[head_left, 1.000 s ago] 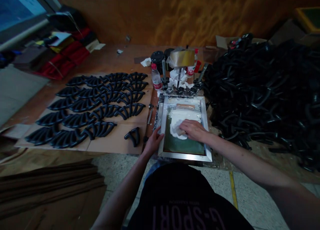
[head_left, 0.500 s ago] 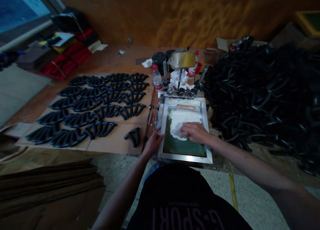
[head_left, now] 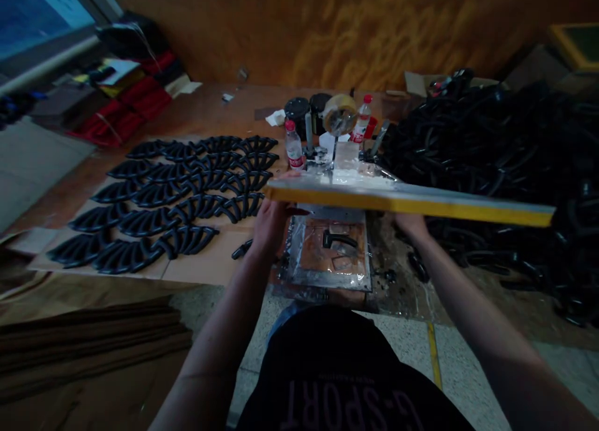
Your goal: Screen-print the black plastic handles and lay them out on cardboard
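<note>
The silk-screen frame (head_left: 412, 201) is lifted and seen nearly edge-on, its yellow front edge toward me. My left hand (head_left: 272, 222) is closed around the frame's left end, some fingers above and some below. Beyond the right part of the frame, my right hand (head_left: 410, 224) is partly covered by it, and its fingers are hidden. Under the raised frame, a single black curved handle (head_left: 340, 239) lies on the printing base (head_left: 330, 278). White paste shows behind the frame, near the clamps.
Rows of black handles (head_left: 152, 194) lie on cardboard to the left. A large heap of black handles (head_left: 491, 150) fills the right side. Bottles with red caps (head_left: 294, 145), black tubs (head_left: 296, 110) and a tape roll (head_left: 340, 115) stand at the back.
The screen frame has swung up from lying flat, uncovering the base and the handle on it. My right hand has left the white paste and moved right, beyond the frame; my left hand has risen.
</note>
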`<state>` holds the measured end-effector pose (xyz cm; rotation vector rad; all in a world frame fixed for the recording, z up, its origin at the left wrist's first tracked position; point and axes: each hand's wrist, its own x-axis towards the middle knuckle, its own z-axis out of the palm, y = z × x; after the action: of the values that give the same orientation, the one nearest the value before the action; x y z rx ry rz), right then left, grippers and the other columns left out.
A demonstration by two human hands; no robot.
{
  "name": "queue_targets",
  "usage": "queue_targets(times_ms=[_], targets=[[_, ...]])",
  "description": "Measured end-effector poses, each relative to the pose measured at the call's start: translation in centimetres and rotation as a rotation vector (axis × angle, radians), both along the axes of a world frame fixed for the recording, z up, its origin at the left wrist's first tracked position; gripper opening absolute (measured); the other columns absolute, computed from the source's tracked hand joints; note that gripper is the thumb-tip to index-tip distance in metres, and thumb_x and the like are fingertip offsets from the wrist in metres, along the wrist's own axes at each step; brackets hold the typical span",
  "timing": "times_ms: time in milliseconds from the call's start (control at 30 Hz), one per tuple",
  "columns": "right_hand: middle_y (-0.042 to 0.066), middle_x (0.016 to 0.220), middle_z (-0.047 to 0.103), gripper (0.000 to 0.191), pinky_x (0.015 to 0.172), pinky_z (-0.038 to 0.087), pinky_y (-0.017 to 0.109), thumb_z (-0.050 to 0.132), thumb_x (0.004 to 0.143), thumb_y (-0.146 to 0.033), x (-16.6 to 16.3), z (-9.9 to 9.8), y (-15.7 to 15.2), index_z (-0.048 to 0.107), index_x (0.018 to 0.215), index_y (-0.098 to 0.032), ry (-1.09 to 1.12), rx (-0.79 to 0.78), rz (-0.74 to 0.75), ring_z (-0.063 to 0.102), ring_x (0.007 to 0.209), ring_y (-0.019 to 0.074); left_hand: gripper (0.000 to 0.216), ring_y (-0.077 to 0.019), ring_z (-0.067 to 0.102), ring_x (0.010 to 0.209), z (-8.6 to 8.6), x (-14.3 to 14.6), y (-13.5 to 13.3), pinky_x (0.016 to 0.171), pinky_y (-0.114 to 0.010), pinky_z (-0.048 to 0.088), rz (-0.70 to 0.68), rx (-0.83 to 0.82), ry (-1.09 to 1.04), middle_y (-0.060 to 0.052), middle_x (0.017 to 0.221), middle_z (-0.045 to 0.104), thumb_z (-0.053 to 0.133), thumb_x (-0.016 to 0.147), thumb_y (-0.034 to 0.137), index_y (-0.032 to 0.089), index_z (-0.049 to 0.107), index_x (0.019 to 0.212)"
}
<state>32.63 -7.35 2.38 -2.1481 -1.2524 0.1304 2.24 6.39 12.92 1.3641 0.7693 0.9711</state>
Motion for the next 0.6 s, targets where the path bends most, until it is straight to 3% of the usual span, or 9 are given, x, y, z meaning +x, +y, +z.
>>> queue_targets(times_ms=[100,200,300,367,433,500,533,600], targets=[[0.009,0.096,0.068,0.027,0.086,0.048,0.037,0.065,0.086,-0.044,-5.6,-3.3,-0.5,0.070,0.089,-0.018,-0.093,-0.223,0.240,0.062,0.094,0.0242,0.051,-0.0193,0.067,0.097,-0.6,0.8,-0.2,0.070,-0.027,0.056,0.055,-0.048,-0.037,-0.007,0.104,0.071,0.044,0.092,0.060,0.023,0.057,0.124],[0.014,0.102,0.067,0.018,0.089,0.045,0.037,0.058,0.093,-0.031,-10.6,-3.8,-0.3,0.066,0.092,-0.016,-0.142,-0.393,0.283,0.061,0.099,0.0257,0.060,-0.0216,0.070,0.090,-3.6,0.7,-3.4,0.062,-0.028,0.056,-0.053,-0.308,0.068,-0.011,0.103,0.072,0.048,0.087,0.067,0.020,0.057,0.123],[0.013,0.097,0.068,0.018,0.081,0.045,0.035,0.048,0.098,-0.027,-14.7,-2.8,-0.4,0.063,0.100,-0.017,-0.065,-0.372,0.217,0.062,0.093,0.0242,0.060,-0.0267,0.070,0.094,-7.6,0.1,-7.9,0.061,-0.032,0.058,-0.278,-0.679,0.226,-0.017,0.113,0.070,0.054,0.083,0.067,0.018,0.061,0.118],[0.010,0.095,0.068,0.015,0.082,0.045,0.034,0.049,0.098,-0.027,-16.5,-2.2,-0.5,0.063,0.098,-0.019,-0.043,-0.265,0.343,0.060,0.092,0.0230,0.052,-0.0267,0.069,0.101,-9.9,-0.6,-9.6,0.068,-0.035,0.059,-0.257,-0.812,0.189,-0.016,0.120,0.067,0.053,0.086,0.062,0.019,0.061,0.115],[0.007,0.098,0.068,0.014,0.086,0.045,0.033,0.051,0.096,-0.022,-16.1,-2.0,-0.7,0.064,0.098,-0.021,-0.043,-0.148,0.541,0.059,0.097,0.0212,0.043,-0.0243,0.070,0.098,-11.6,-2.1,-9.4,0.071,-0.033,0.058,-0.124,-0.836,0.146,-0.014,0.116,0.068,0.055,0.087,0.054,0.018,0.060,0.109],[0.006,0.109,0.068,0.021,0.092,0.043,0.034,0.051,0.094,-0.016,-12.9,-1.9,-1.5,0.067,0.104,-0.023,-0.095,-0.099,0.586,0.056,0.106,0.0210,0.036,-0.0222,0.071,0.089,-12.9,-4.8,-7.6,0.068,-0.031,0.057,0.049,-0.763,0.201,-0.012,0.107,0.069,0.058,0.086,0.048,0.017,0.058,0.104],[0.007,0.116,0.066,0.026,0.095,0.042,0.036,0.051,0.091,-0.013,-10.3,-1.8,-2.2,0.068,0.108,-0.023,-0.148,-0.113,0.539,0.054,0.111,0.0221,0.034,-0.0215,0.071,0.085,-13.6,-6.7,-6.3,0.068,-0.030,0.057,0.141,-0.699,0.254,-0.010,0.102,0.069,0.057,0.086,0.047,0.017,0.058,0.102],[0.010,0.125,0.062,0.029,0.095,0.040,0.041,0.052,0.089,-0.014,-4.1,-1.9,-4.1,0.070,0.110,-0.024,-0.293,-0.239,0.249,0.048,0.118,0.0277,0.029,-0.0217,0.071,0.081,-15.0,-10.8,-3.8,0.070,-0.032,0.057,0.328,-0.585,0.386,-0.009,0.094,0.067,0.051,0.088,0.044,0.017,0.055,0.098]])
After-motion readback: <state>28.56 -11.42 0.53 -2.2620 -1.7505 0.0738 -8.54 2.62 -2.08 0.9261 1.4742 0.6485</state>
